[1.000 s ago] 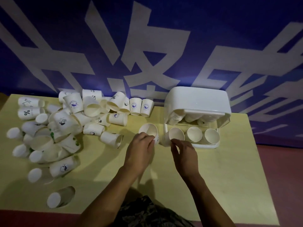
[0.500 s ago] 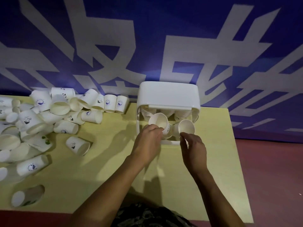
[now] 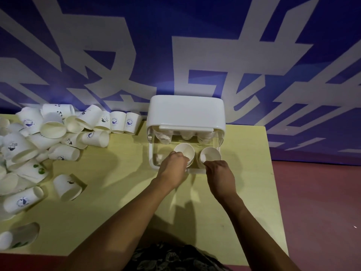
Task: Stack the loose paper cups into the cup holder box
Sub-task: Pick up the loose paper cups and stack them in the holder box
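Cups (image 3: 39, 151) lie heaped well left of the cup holder box (image 3: 185, 114) on the surface (image 3: 117, 192). Our left hand (image 3: 172, 171) grips one cup (image 3: 184, 152) upright, mouth up, over the box's front row; our right hand (image 3: 220, 177) pinches the neighbouring cup's (image 3: 211, 155) rim. A second ago our left held its cup left of the box.

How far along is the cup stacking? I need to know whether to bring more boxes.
Early. Done: cup stacks already stand at the back of the cup holder box. In hand: the left hand grips a paper cup over the box, and the right hand steadies the stack beside it. Left: a big pile of loose cups on the table.
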A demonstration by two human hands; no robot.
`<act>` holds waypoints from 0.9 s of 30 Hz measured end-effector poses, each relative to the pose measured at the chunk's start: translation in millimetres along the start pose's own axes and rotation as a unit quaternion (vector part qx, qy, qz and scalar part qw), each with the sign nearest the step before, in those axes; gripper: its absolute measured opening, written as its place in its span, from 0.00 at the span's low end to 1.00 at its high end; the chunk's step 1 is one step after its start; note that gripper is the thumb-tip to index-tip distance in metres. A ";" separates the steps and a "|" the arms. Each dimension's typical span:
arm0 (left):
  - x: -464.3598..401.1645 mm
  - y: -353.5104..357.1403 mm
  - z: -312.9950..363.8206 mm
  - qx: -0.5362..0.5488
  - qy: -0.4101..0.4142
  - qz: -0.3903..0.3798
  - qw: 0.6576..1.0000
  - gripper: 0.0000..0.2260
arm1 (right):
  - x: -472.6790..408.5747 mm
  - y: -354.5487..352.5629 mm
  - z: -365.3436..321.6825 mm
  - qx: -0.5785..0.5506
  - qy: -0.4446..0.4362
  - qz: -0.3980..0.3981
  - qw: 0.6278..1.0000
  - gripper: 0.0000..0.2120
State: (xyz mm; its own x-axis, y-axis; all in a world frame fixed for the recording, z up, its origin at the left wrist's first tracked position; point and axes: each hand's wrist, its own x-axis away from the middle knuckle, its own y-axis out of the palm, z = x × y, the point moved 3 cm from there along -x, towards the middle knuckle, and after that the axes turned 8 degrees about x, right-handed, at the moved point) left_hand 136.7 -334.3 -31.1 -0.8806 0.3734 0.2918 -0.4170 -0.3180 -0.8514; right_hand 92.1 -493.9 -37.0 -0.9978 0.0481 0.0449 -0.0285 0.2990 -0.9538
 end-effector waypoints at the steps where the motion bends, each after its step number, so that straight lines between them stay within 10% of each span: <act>1: -3.5 3.9 -1.8 -0.010 -0.005 -0.007 1.000 0.09 | -2.1 3.2 1.1 0.011 -0.004 -0.005 1.000 0.08; 12: 31.0 -11.1 -29.4 0.130 -0.011 0.086 0.988 0.13 | -5.0 16.1 -20.2 0.023 -0.041 0.003 0.999 0.10; 27: 215.5 -42.1 -244.5 0.059 -0.223 0.100 0.968 0.12 | 62.4 113.7 -263.4 -0.073 -0.154 -0.175 0.970 0.10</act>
State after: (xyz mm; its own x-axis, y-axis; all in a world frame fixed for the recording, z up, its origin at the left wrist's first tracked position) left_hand 19.5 -27.4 -38.9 -0.9448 -0.1106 0.3085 -0.2285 -0.4525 -0.8620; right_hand 42.1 -205.8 -64.4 -0.8993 -0.3613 0.2464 -0.3831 0.3789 -0.8424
